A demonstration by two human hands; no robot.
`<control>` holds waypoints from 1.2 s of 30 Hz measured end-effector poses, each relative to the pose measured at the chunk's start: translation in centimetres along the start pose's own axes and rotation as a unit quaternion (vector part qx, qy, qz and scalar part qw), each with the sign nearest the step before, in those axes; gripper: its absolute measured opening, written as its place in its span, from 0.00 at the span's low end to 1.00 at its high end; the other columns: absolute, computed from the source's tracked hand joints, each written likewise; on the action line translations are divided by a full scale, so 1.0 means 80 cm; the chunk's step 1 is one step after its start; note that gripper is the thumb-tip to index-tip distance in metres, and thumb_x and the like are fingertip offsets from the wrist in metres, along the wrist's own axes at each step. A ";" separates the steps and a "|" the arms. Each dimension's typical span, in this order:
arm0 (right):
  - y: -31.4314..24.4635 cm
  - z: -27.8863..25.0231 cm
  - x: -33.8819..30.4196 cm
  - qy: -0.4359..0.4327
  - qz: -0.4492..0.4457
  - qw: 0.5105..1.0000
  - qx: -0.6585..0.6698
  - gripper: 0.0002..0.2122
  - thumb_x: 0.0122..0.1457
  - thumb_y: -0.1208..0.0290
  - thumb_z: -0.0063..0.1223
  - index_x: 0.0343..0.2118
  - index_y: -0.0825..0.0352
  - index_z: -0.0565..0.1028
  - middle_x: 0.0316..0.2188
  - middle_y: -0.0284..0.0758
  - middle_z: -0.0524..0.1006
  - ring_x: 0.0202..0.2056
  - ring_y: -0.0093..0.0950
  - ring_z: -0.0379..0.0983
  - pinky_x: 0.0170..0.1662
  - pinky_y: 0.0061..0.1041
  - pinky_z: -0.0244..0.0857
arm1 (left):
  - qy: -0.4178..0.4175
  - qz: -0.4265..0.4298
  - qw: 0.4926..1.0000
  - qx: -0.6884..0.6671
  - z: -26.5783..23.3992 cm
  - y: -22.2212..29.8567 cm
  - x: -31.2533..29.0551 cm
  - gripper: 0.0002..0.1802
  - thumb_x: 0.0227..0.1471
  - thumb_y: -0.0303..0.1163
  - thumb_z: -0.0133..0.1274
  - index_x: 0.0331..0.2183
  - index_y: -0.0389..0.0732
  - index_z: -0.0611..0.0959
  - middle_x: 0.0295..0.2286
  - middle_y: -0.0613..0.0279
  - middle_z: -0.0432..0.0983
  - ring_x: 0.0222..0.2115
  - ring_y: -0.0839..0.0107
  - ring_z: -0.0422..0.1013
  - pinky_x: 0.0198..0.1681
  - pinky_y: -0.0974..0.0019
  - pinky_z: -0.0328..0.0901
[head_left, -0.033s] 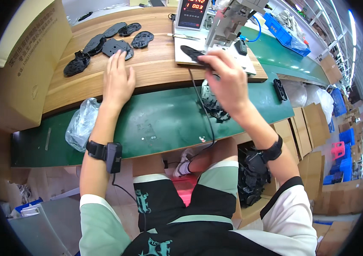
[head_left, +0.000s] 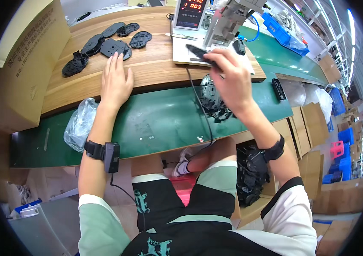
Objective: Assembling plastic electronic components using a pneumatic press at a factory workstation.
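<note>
My right hand [head_left: 235, 81] pinches a dark, curved plastic shell piece [head_left: 196, 51] by one end, in front of the metal press [head_left: 228, 23] and over its white base plate [head_left: 183, 54]. What lies under the fingers is hidden. My left hand [head_left: 116, 83] rests flat on the wooden board [head_left: 156, 68], fingers stretched out. Its fingertips reach the near edge of a black plastic part [head_left: 114, 48]. Around that part lie several similar rounded black parts, among them one at the left [head_left: 75, 64] and one at the right [head_left: 141, 39].
Tweezers [head_left: 181, 36] lie by the digital display box [head_left: 189, 15]. A pile of black parts [head_left: 211, 100] sits on the green bench [head_left: 160, 123] below my right hand, beside a cable. A clear plastic bag [head_left: 80, 126] and a tall cardboard box [head_left: 32, 64] stand at the left.
My right hand has shifted slightly right, and the shell piece in it has turned to show more edge-on. My left hand stays in place on the board.
</note>
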State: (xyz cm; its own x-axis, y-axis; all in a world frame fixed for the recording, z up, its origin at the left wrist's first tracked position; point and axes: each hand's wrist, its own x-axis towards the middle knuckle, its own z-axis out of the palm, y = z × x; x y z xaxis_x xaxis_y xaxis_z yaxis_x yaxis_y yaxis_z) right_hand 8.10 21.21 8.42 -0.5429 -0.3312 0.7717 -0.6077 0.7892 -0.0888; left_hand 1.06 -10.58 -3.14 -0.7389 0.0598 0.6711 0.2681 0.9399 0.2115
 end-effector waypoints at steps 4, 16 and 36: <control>0.067 -0.018 -0.014 -0.028 0.028 0.997 -0.063 0.15 0.52 0.81 0.60 0.45 0.64 0.82 0.45 0.36 0.82 0.46 0.41 0.79 0.51 0.39 0.72 | -0.108 -0.012 0.994 -0.017 -0.006 0.016 0.002 0.29 0.66 0.41 0.47 0.63 0.36 0.72 0.64 0.43 0.66 0.67 0.50 0.59 0.71 0.48 0.51; 0.110 -0.002 -0.015 -0.128 0.110 0.984 -0.058 0.15 0.48 0.80 0.62 0.41 0.65 0.84 0.40 0.40 0.83 0.46 0.42 0.79 0.51 0.39 0.72 | -0.018 0.037 0.997 -0.067 -0.015 0.029 0.006 0.19 0.59 0.30 0.55 0.51 0.37 0.80 0.45 0.49 0.74 0.52 0.50 0.69 0.59 0.51 0.63; 0.093 0.024 -0.006 -0.104 0.055 0.987 -0.113 0.05 0.48 0.80 0.57 0.28 0.66 0.82 0.31 0.43 0.81 0.39 0.44 0.81 0.45 0.43 0.73 | 0.005 -0.033 0.998 -0.055 -0.004 -0.037 0.015 0.17 0.63 0.38 0.59 0.51 0.43 0.82 0.57 0.41 0.71 0.57 0.43 0.69 0.58 0.48 0.66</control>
State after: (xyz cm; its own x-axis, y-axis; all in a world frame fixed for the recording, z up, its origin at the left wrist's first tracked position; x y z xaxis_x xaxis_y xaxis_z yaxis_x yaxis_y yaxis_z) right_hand 2.70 26.21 6.18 -0.7193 -0.3184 0.6174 -0.4076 0.9132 -0.0040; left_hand -0.41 -13.39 -2.76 -0.7513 -0.0041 0.6599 0.2857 0.8994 0.3308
